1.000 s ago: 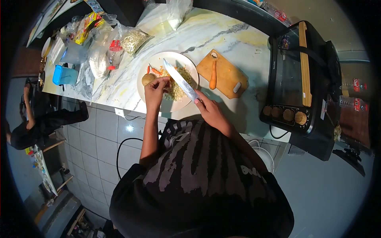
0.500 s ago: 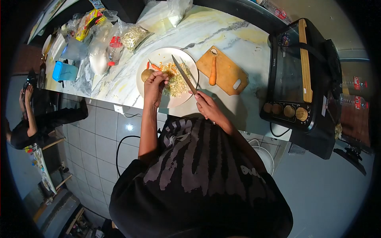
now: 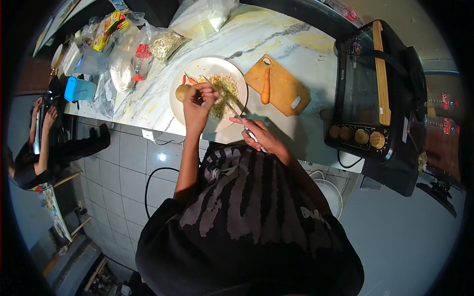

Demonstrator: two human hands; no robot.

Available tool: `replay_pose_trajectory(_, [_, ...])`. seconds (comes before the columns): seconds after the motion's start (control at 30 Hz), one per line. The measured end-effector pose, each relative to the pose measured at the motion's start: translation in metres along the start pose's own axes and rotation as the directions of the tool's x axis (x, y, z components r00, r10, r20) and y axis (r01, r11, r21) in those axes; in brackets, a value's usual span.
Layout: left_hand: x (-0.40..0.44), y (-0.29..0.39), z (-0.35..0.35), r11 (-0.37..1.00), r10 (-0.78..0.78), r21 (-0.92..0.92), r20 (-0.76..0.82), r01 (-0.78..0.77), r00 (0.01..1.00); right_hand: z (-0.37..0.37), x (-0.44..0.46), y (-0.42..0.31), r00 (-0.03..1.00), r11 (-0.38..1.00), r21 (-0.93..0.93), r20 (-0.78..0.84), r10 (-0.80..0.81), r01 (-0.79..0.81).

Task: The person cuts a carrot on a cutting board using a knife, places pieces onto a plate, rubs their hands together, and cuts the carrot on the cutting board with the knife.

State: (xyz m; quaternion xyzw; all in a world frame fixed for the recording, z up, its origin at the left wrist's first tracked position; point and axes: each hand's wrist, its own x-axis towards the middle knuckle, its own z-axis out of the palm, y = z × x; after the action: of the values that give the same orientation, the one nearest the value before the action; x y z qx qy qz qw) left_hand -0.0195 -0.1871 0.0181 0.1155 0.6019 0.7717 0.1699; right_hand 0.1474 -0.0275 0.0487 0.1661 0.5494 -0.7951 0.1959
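Note:
My right hand [image 3: 256,134] grips the handle of a kitchen knife [image 3: 230,105], its blade slanting up and left over a plate. My left hand [image 3: 198,102] is closed in a pinch, fingertips against or just over the blade near its tip. Whatever sits between those fingers is hidden. Below lies a round pale plate [image 3: 177,109] bearing finely chopped vegetables [image 3: 230,89]. Partly behind my left hand, a round brown potato [image 3: 182,92] rests on the plate beside red chillies [image 3: 190,79].
Right of the plate, a wooden cutting board [image 3: 288,93] carries a whole carrot [image 3: 266,86]. A black toaster oven [image 3: 356,84] stands at the right. Bags, a plastic bottle [image 3: 141,61] and a blue container [image 3: 80,89] crowd the left. Another person [image 3: 37,158] is at far left.
The knife has tipped, its blade now seen nearly edge-on and its handle lower. My left hand has moved slightly up and right, to the blade.

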Motion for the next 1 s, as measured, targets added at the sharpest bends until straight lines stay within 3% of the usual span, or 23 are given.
replay_pose_trajectory(0.07, [-0.005, -0.002, 0.005, 0.969, 0.039, 0.241, 0.071, -0.055, 0.997, 0.001, 0.000, 0.000, 1.000, 1.000, 0.003, 0.001, -0.004, 0.004])
replay_pose_trajectory(0.1, [-0.007, 0.000, 0.009, 0.989, 0.009, 0.146, 0.064, -0.018, 0.998, 0.001, 0.000, 0.001, 1.000, 1.000, 0.003, 0.003, -0.006, 0.006])
replay_pose_trajectory(0.23, [-0.005, 0.006, 0.008, 0.990, -0.075, 0.126, 0.086, 0.064, 0.993, 0.004, 0.002, 0.005, 0.999, 1.000, 0.025, -0.031, 0.016, -0.015])
replay_pose_trajectory(0.33, [-0.002, 0.008, 0.011, 0.989, -0.124, 0.093, 0.054, 0.119, 0.991, 0.006, 0.009, 0.006, 0.989, 0.993, -0.111, -0.142, -0.046, 0.031])
replay_pose_trajectory(0.4, [-0.002, 0.010, 0.012, 0.985, -0.146, 0.091, -0.042, 0.149, 0.988, 0.009, 0.016, 0.005, 0.933, 0.866, -0.483, -0.238, -0.271, 0.128])
replay_pose_trajectory(0.5, [0.003, 0.012, 0.002, 0.988, -0.122, 0.084, -0.055, 0.126, 0.991, 0.010, 0.023, -0.001, 0.888, 0.771, -0.594, -0.198, -0.415, 0.228])
replay_pose_trajectory(0.6, [0.005, 0.015, -0.011, 0.995, -0.090, 0.040, -0.076, 0.093, 0.993, 0.011, 0.031, -0.004, 0.879, 0.747, -0.622, -0.194, -0.436, 0.234])
replay_pose_trajectory(0.73, [0.009, 0.024, -0.013, 0.990, -0.036, 0.128, -0.132, 0.053, 0.991, 0.000, 0.038, -0.004, 0.863, 0.783, -0.553, -0.210, -0.460, 0.284])
replay_pose_trajectory(0.83, [0.009, 0.025, -0.010, 0.931, -0.011, 0.360, -0.118, 0.053, 0.993, -0.009, 0.035, -0.008, 0.889, 0.885, -0.394, -0.269, -0.370, 0.249])
replay_pose_trajectory(1.0, [-0.005, 0.025, 0.003, 0.915, 0.104, 0.403, -0.174, -0.026, 0.979, -0.019, 0.019, -0.016, 0.896, 0.910, -0.346, -0.293, -0.335, 0.227])
